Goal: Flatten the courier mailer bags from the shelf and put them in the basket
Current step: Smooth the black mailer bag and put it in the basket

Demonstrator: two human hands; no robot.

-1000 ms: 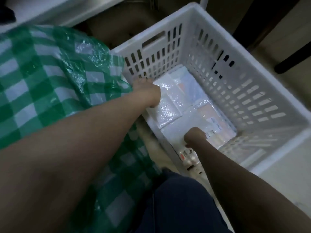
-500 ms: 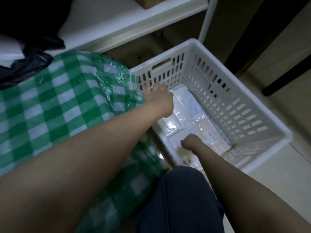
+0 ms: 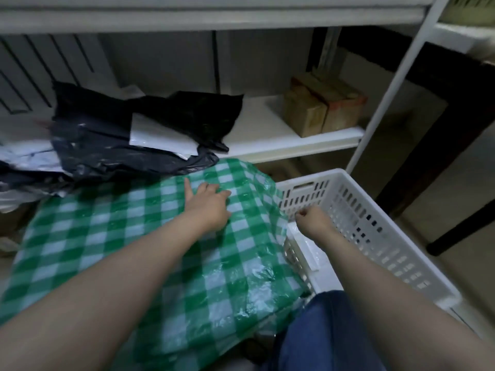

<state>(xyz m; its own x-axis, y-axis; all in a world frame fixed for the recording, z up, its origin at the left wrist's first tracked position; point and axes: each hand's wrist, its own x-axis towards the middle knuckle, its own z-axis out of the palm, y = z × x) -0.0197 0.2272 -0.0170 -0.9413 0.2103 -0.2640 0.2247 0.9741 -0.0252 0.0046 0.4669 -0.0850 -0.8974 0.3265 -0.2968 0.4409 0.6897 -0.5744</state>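
Note:
A heap of crumpled black courier mailer bags (image 3: 139, 135) lies on the white shelf (image 3: 270, 141), with white ones (image 3: 24, 156) at its left. The white slotted basket (image 3: 375, 228) stands on the floor at the right, and flattened white mailers (image 3: 308, 245) show at its bottom. My left hand (image 3: 209, 203) hovers with fingers spread over a green-checked plastic bag (image 3: 134, 250), holding nothing. Above the basket's near-left corner, my right hand (image 3: 312, 219) has its fingers curled with nothing visible in them.
Two taped cardboard boxes (image 3: 321, 108) sit at the shelf's right end. The shelf's white upright post (image 3: 388, 84) rises just behind the basket. Dark furniture legs (image 3: 460, 226) stand on the floor at the right. My blue-trousered knee (image 3: 329, 333) is at the bottom.
Both hands have come up out of the basket, leaving the flattened mailers in it. My left hand has moved left over the checked bag, and my view has lifted to the shelf.

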